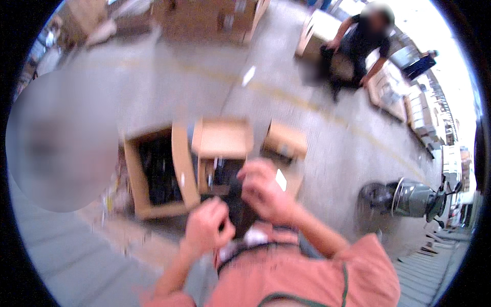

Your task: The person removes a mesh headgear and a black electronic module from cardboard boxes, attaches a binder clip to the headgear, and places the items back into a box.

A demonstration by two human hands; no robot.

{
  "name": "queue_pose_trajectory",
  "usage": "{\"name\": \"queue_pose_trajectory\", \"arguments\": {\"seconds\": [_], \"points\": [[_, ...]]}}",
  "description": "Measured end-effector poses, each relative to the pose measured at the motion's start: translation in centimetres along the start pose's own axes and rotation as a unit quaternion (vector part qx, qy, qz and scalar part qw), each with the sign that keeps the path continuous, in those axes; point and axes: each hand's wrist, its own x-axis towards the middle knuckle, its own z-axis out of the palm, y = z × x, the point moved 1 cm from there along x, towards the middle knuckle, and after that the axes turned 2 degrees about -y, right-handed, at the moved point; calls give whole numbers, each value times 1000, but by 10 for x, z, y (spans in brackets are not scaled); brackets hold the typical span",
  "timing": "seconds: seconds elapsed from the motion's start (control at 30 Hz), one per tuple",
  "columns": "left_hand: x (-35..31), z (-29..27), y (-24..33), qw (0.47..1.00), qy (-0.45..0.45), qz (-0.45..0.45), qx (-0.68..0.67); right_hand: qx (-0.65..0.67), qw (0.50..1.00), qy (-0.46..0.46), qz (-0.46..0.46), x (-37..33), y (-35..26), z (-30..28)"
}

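My left hand [207, 225] is held in front of my waist, its fingers curled in toward the thumb. Higher and to the right, my right hand [266, 192] has its fingers bent and pinched together. Whatever either hand grips is too blurred to make out. Between and below them is a dark area [240, 207] whose kind I cannot tell. Just beyond my hands stands an open cardboard carton [223, 139] with its flap raised and dark items inside. Left of it is a larger open cardboard box [185, 171] holding black things.
A smaller cardboard box [286, 139] sits to the right of the carton. Farther right is a grey-green machine [409, 197] with a rounded body. A person in dark clothes [358, 48] bends near pallets at the far right. Large cartons [204, 20] stand at the back.
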Motion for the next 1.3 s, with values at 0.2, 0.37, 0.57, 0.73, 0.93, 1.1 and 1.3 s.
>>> {"name": "queue_pose_trajectory", "arguments": {"seconds": [0.2,0.37,0.57,0.73,0.93,1.1,1.3], "points": [[-4,19,11,973,195,-107,-58,107,975,-61,183,-14,-4,6],[31,23,22,980,184,62,38,163,977,-93,99,4,-22,-28],[54,14,29,964,138,223,37,519,822,-198,122,7,12,-60],[51,0,24,966,98,226,83,401,845,-284,209,0,18,-53],[50,-19,37,963,120,216,110,266,939,-198,94,-3,-18,-55],[45,-32,46,944,109,276,144,500,842,-77,186,-15,-27,-49],[14,-42,38,935,126,251,218,481,861,-33,162,4,-33,-48]]}}
